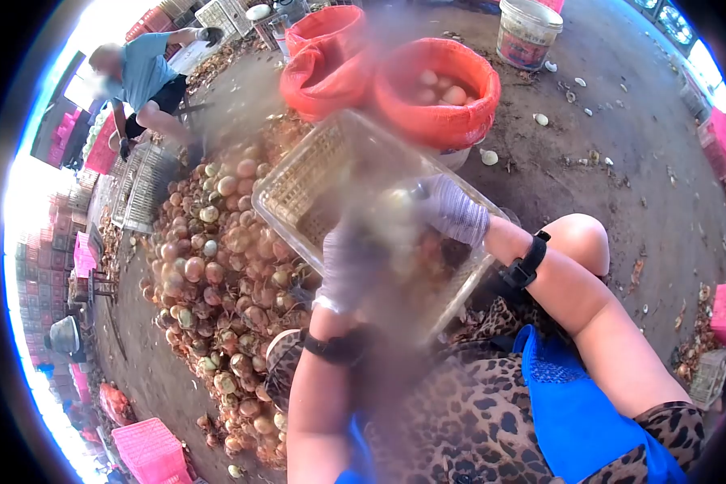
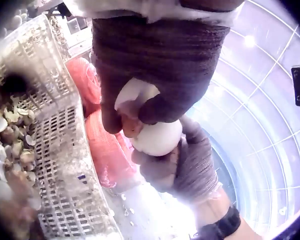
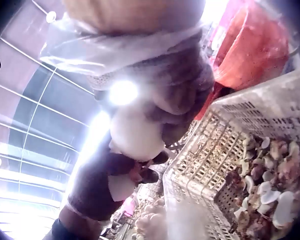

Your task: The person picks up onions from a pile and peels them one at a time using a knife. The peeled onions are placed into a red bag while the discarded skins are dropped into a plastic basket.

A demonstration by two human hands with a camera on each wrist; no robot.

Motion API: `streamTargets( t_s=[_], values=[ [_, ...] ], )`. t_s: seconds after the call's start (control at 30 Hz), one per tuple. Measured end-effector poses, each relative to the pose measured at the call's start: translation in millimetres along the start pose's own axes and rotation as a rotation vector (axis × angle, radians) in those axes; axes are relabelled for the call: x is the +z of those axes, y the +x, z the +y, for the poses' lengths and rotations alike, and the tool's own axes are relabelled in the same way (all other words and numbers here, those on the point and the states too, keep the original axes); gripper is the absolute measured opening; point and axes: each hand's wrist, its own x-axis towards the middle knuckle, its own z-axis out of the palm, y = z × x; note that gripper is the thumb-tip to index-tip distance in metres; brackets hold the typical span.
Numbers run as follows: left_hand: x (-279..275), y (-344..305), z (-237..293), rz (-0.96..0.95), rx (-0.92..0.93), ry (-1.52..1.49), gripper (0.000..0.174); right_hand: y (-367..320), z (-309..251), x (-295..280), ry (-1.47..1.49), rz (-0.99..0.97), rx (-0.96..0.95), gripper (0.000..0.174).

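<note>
Between my two gloved hands is an onion (image 2: 160,138), its bared flesh white and smooth. My left hand (image 1: 348,262) grips one side of it; a loose pale layer (image 3: 121,187) shows between those fingers in the right wrist view. From the other side, the fingers of my right hand (image 1: 456,210) curl round the onion. Both hands are over a plastic crate (image 1: 286,194), which holds onion skins and scraps (image 3: 270,190). A blurred smear covers part of the hands in the head view.
Unpeeled onions (image 1: 218,242) lie heaped left of the crate. Beyond it stand a red mesh bag (image 1: 323,85) and a red-lined bucket (image 1: 488,121) with peeled onions. A white bucket (image 1: 528,36) is farther back. Another person (image 1: 145,77) works at far left.
</note>
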Motion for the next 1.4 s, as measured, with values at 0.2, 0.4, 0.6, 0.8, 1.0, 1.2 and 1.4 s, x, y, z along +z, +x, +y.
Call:
streamTargets(
  t_s=[0.2,0.4,0.6,0.8,1.0,1.2,1.4],
  values=[
    [-17,3,-29,0.104,0.133,0.107,0.039,-15,-13,6,-0.132,0.019,0.01,0.043],
    [-30,14,-7,0.539,-0.084,-0.199,0.026,-8,-3,-5,-0.41,0.018,-0.196,0.054],
    [-42,16,6,0.297,-0.167,-0.005,0.039,-13,-2,-14,-0.84,0.1,-0.452,0.072],
    [-3,-1,8,-0.086,-0.274,-0.003,0.042,-21,-1,6,-1.154,0.02,-0.509,0.073],
    [5,1,2,-0.014,-0.243,0.029,0.029,-18,-4,16,-1.007,0.035,-0.394,0.071],
    [-5,7,-36,0.177,-0.164,-0.142,0.025,-17,1,6,-0.643,0.056,-0.465,0.054],
    [-16,10,-71,-0.007,0.049,0.653,0.023,-22,-27,-7,0.557,0.268,0.211,0.024]
  ],
)
